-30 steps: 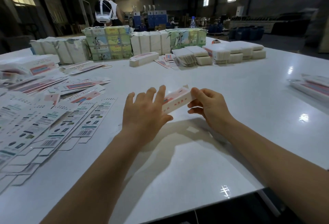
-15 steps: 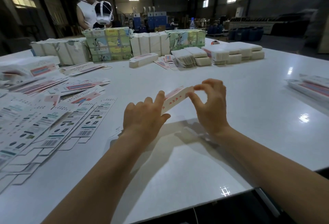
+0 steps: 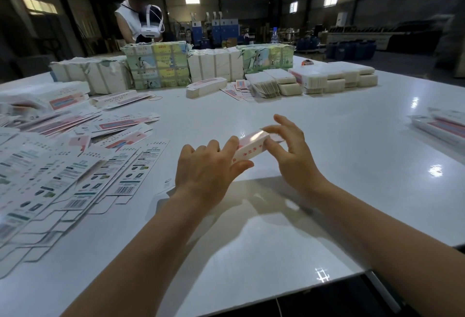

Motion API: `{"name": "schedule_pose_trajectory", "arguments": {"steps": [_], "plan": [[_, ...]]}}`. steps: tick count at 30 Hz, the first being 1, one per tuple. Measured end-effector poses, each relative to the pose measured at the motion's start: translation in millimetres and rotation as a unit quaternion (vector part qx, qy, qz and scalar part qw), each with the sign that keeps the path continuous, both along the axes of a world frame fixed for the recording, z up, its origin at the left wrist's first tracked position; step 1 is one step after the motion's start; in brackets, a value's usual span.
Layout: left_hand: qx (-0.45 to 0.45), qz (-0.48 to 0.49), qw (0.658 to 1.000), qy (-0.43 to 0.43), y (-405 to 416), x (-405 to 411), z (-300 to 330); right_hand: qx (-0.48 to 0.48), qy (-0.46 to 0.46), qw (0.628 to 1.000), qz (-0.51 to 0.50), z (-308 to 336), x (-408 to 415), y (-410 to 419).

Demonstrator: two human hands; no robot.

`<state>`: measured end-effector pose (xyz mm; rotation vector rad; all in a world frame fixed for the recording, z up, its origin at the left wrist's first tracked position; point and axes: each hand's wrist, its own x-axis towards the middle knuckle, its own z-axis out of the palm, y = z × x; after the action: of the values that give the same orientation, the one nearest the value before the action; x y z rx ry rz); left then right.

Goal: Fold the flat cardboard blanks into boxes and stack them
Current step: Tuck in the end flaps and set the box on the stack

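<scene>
Above the counter (image 3: 327,120), mid-front: left hand (image 3: 208,168) is gripping the box (image 3: 251,146), right hand (image 3: 289,150) is pinching its far end. Thin card — likely light, crushable; holding by edges seems safest.

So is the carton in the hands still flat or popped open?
Popped open: the carton shows two faces meeting at an edge, gripped by the left hand and right hand.

box (image 3: 251,146): white, pink top, red print | table (image 3: 327,120): glossy white
</scene>
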<state>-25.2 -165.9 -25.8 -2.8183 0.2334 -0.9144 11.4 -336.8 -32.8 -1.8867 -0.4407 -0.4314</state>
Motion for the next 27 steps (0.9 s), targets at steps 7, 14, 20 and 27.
{"name": "schedule_pose_trajectory", "arguments": {"steps": [7,14,20,27], "plan": [[-0.012,0.007,1.0,-0.001,-0.4,-1.0,-0.8,-0.026,-0.001,1.0,-0.014,-2.0,-1.2,1.2],[-0.053,0.006,0.998,0.03,-9.5,4.1,-5.5,-0.096,-0.09,0.991,-0.03,-10.8,-7.9,13.6],[-0.175,-0.016,0.979,0.102,2.7,9.4,-3.4,0.06,-0.102,0.989,-0.094,0.7,0.4,3.7],[-0.041,-0.003,0.995,0.095,0.1,5.0,-2.2,0.501,0.444,0.728,0.146,9.2,22.3,-18.3]]}}
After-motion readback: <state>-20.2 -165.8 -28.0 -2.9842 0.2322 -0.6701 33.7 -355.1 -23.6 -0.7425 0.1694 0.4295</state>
